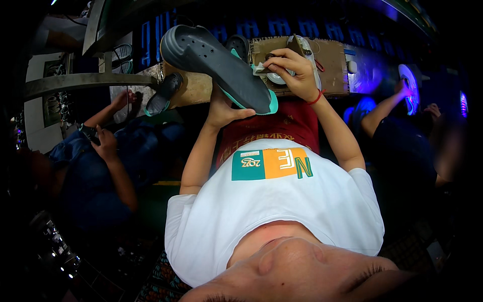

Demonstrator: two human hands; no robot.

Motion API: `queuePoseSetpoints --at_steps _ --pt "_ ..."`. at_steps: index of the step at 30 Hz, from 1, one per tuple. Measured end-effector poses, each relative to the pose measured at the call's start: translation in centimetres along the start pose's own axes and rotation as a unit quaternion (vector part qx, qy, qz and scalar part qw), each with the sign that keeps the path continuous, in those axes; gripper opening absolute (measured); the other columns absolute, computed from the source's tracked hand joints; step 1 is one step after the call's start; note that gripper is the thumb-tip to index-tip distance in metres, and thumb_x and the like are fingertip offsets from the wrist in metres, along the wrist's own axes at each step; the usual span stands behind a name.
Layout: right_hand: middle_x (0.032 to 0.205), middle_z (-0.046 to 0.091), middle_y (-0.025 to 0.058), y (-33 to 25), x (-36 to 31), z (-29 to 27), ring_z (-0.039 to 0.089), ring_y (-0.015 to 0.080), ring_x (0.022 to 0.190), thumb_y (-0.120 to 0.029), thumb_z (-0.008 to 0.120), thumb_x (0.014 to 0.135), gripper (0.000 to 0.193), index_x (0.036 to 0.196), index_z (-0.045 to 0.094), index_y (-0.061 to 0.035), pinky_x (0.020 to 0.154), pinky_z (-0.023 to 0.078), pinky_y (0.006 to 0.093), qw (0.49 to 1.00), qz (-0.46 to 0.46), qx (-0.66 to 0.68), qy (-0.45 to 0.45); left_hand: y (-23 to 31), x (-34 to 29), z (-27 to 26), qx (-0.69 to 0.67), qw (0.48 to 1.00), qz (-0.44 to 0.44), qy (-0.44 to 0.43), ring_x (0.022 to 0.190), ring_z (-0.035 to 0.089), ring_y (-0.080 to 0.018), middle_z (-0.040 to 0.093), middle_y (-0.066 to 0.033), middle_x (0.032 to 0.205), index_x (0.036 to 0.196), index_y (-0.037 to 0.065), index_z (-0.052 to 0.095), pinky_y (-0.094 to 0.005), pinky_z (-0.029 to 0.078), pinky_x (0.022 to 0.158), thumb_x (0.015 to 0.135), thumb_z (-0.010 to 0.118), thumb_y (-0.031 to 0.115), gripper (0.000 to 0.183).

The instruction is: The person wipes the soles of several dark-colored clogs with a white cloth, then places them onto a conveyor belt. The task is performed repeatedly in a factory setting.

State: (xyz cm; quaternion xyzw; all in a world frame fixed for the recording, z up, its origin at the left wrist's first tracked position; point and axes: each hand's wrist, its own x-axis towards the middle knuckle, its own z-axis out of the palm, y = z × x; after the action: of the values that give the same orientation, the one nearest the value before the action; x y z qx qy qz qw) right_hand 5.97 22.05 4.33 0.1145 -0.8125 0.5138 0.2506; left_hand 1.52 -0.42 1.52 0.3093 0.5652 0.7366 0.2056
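A dark grey clog (229, 70) with holes in its upper and a teal edge is raised, tilted, in front of me. My left hand (225, 109) grips it from below at the near end, thumb over the edge. My right hand (296, 74) is closed in a pinch on a small pale piece (259, 69), which touches or nearly touches the clog's right edge; its kind is hard to make out. Just behind the right hand stands a round whitish container (276, 78), partly hidden by the fingers.
A cardboard-covered bench (332, 70) runs across the far side. Other dark clogs lie there, one at left (165, 94) and one behind (238, 48). A metal frame bar (90, 83) crosses at left. Co-workers sit on both sides; the right one holds a shoe (410, 88) under violet light.
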Motion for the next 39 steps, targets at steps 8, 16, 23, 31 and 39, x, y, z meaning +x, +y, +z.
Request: queuePoseSetpoints --at_steps 8,16,23,31,39 --pt "0.093 0.063 0.0112 -0.2 0.8 -0.5 0.063 0.0203 0.077 0.0 0.068 0.077 0.016 0.091 0.071 -0.0049 0.065 0.05 0.027 0.996 -0.063 -0.058 -0.008 0.5 0.2 0.0 -0.048 0.998 -0.044 -0.018 0.125 0.04 -0.0247 0.034 -0.0125 0.135 0.143 0.003 0.012 -0.0381 0.037 0.104 0.056 0.088 0.012 0.115" --pt "0.093 0.064 0.0103 -0.7 2.6 -1.0 0.062 0.0186 0.076 0.0 0.068 0.076 0.016 0.092 0.072 -0.0057 0.065 0.05 0.026 0.998 -0.059 -0.024 0.004 0.4 0.0 0.0 -0.037 0.992 -0.096 -0.068 0.127 0.039 -0.0235 0.036 -0.0108 0.135 0.143 0.004 0.016 -0.038 0.037 0.104 0.055 0.089 0.013 0.115" --pt "0.094 0.064 0.009 -1.1 4.0 -1.1 0.059 0.0177 0.073 -0.001 0.07 0.075 0.016 0.091 0.071 -0.0066 0.062 0.046 0.0268 0.988 -0.114 -0.098 0.019 0.3 0.0 -0.1 -0.044 0.989 -0.112 -0.09 0.126 0.039 -0.0231 0.036 -0.0099 0.135 0.144 0.006 0.014 -0.0377 0.036 0.104 0.054 0.089 0.015 0.118" --pt "0.097 0.063 0.0113 -1.7 1.9 -3.2 0.061 0.0185 0.082 0.001 0.066 0.077 0.014 0.09 0.07 -0.0038 0.068 0.047 0.0247 0.999 -0.025 -0.005 0.038 1.3 2.1 0.3 -0.032 0.994 -0.069 -0.081 0.118 0.047 -0.0222 0.046 -0.0098 0.126 0.134 0.001 0.031 -0.0356 0.039 0.1 0.058 0.087 0.018 0.096" --pt "0.1 0.061 0.0068 -4.4 -2.5 -7.4 0.048 0.0045 0.067 0.003 0.06 0.085 0.01 0.092 0.067 0.0023 0.055 0.036 0.0169 0.972 0.09 0.082 0.199 7.4 21.9 -3.1 -0.013 0.988 0.141 0.063 0.091 0.063 -0.0195 0.064 -0.0086 0.098 0.104 -0.002 0.059 -0.0314 0.053 0.085 0.068 0.08 0.004 0.042"
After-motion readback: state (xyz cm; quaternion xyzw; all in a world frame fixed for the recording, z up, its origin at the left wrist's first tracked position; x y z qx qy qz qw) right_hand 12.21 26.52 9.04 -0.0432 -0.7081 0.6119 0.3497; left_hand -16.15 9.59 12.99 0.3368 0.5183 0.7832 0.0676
